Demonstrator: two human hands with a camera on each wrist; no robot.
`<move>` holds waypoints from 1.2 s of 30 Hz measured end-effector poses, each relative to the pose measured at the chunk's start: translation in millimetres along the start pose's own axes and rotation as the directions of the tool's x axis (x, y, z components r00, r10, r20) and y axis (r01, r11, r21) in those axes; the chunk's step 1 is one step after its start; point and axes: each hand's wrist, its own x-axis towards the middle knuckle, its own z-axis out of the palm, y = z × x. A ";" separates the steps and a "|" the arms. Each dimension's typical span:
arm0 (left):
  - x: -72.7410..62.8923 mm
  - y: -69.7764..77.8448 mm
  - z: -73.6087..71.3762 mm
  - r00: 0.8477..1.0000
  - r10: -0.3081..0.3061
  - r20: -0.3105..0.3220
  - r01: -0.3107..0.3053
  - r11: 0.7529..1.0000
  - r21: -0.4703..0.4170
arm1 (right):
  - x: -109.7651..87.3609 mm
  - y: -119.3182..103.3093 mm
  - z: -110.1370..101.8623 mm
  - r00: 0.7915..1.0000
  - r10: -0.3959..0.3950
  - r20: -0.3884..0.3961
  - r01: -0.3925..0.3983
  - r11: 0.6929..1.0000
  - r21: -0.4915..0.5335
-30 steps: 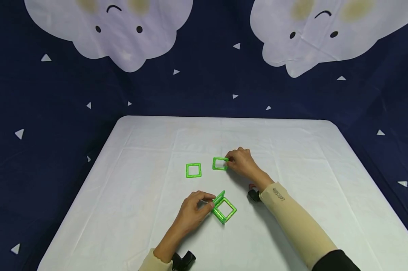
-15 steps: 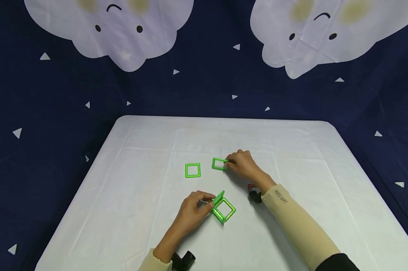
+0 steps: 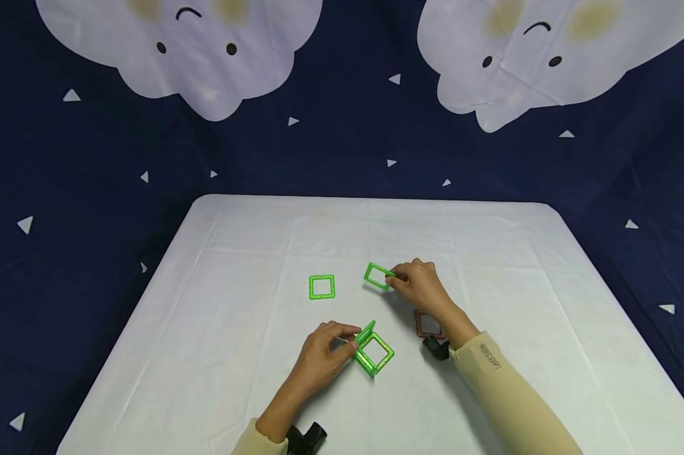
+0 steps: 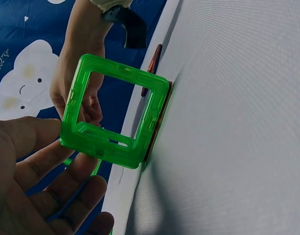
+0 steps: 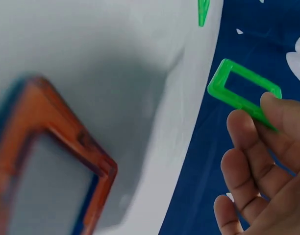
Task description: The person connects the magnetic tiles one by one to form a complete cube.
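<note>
My left hand (image 3: 324,351) pinches the corner of a few green magnetic tiles (image 3: 366,364) joined at an angle near the front of the table. In the left wrist view, one square open-framed green tile (image 4: 118,69) stands upright, with a reddish edge along its base. My right hand (image 3: 424,287) holds another green square tile (image 3: 367,271) between thumb and fingers, tilted and lifted above the cloth. That tile (image 5: 220,81) shows against the blue backdrop in the right wrist view. A separate green square tile (image 3: 311,287) lies flat to its left.
An orange-red square tile (image 3: 418,323) lies under my right wrist, large and blurred in the right wrist view. A white cloth (image 3: 216,316) covers the table. Behind it hangs a dark blue backdrop (image 3: 342,151) with white clouds and triangles.
My right hand has lifted its green tile off the cloth, tilting it and drawing it slightly right and nearer. More of the orange-red tile shows. My left hand stays in place.
</note>
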 end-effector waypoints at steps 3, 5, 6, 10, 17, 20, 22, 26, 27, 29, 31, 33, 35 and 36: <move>0.4 0.2 0.1 1.000 -0.004 -0.001 0.004 1.000 -0.001 | -8.8 -1.8 -0.3 0.999 0.018 -0.027 -0.018 1.000 0.010; 0.6 0.4 0.1 1.000 -0.007 -0.001 0.007 1.000 -0.003 | -13.5 -2.5 0.1 0.999 0.028 -0.041 -0.028 1.000 0.010; 0.6 0.4 0.1 1.000 -0.009 -0.001 0.009 1.000 -0.004 | -15.9 -2.8 0.4 0.998 0.031 -0.048 -0.030 0.999 0.011; 0.6 0.5 0.3 1.000 -0.012 0.001 0.012 1.000 -0.005 | -24.9 -4.3 0.8 0.997 0.027 -0.068 -0.028 1.000 -0.002; 0.7 0.0 0.9 1.000 -0.007 -0.001 0.007 1.000 0.006 | -39.3 -8.4 0.3 0.995 0.004 -0.095 -0.006 1.000 -0.022; 1.2 0.4 0.8 1.000 -0.004 -0.001 0.004 1.000 -0.002 | -45.3 -9.6 1.0 0.994 -0.008 -0.107 0.004 0.999 -0.040; 1.4 0.6 0.6 1.000 -0.002 -0.002 0.002 1.000 -0.004 | -49.1 -10.8 2.0 0.993 -0.013 -0.115 0.008 0.999 -0.047; 1.9 1.2 0.2 1.000 0.001 -0.006 -0.001 1.000 -0.002 | -56.1 -12.7 4.7 0.991 -0.024 -0.130 0.017 0.998 -0.057; 2.0 1.5 0.1 1.000 0.003 -0.006 -0.003 1.000 -0.002 | -57.8 -13.1 5.4 0.991 -0.027 -0.134 0.019 0.998 -0.062; 2.1 2.0 0.0 1.000 0.005 -0.006 -0.005 1.000 -0.003 | -61.1 -13.3 7.0 0.990 -0.027 -0.140 0.017 0.997 -0.072; 2.1 2.3 -0.1 1.000 0.007 -0.007 -0.008 1.000 -0.004 | -64.1 -13.4 8.5 0.989 -0.024 -0.147 0.013 0.997 -0.080; 1.8 2.3 0.0 1.000 0.006 -0.007 -0.006 1.000 -0.004 | -66.9 -13.4 10.1 0.988 -0.023 -0.154 0.010 0.996 -0.086; 1.5 1.9 0.2 1.000 0.004 -0.007 -0.004 1.000 -0.003 | -69.5 -13.3 11.3 0.986 -0.026 -0.162 0.012 0.996 -0.090; 1.3 1.7 0.4 1.000 0.002 -0.006 -0.002 1.000 -0.003 | -71.0 -13.2 12.0 0.986 -0.028 -0.163 0.013 0.996 -0.092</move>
